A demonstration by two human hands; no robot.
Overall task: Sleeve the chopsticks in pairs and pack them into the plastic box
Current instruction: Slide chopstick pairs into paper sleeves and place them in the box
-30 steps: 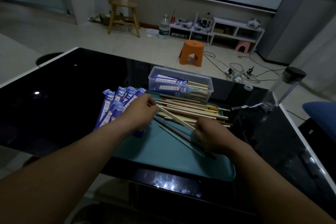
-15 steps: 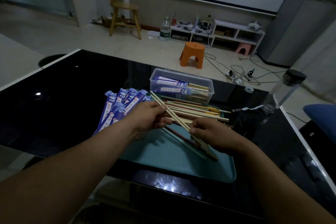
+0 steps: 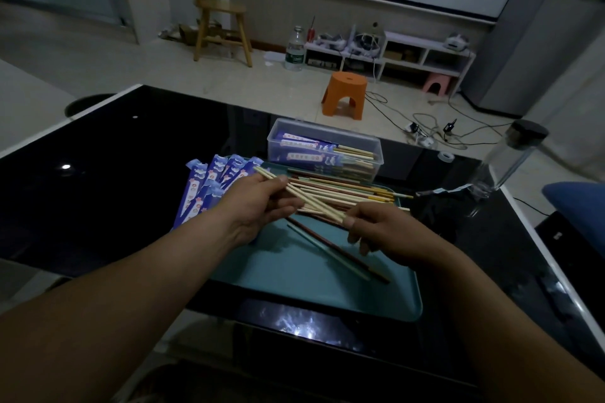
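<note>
- Black glass table point(image 3: 114, 173): I note wide bare room at the left of the frame. Its white edge runs close along the right, beside a clear bottle point(image 3: 514, 157).
- Teal tray point(image 3: 294, 278): centre of the frame, with a low rim. Its near half is mostly free, which I judge good room for working.
- Plastic box point(image 3: 324, 127): just beyond the tray, upper centre, lid off. It already holds several sleeved pairs, and I judge that the walls call for a lengthwise drop.
- Blue sleeves point(image 3: 203, 186): fanned at the tray's left edge. They look thin, light and limp, so I would pinch one near its mouth.
- Loose chopsticks point(image 3: 353, 191): heaped along the tray's far side. They are stiff, light and smooth, so likely to roll.
- Left hand point(image 3: 262, 206): its fingers curl round the pale pair, near the pair's upper-left end.
- Right hand point(image 3: 383, 229): its thumb and fingers pinch the pair's lower-right end.
- Pale pair point(image 3: 314, 203): held above the tray between both hands. I would grip it mid-length, tips level.
</note>
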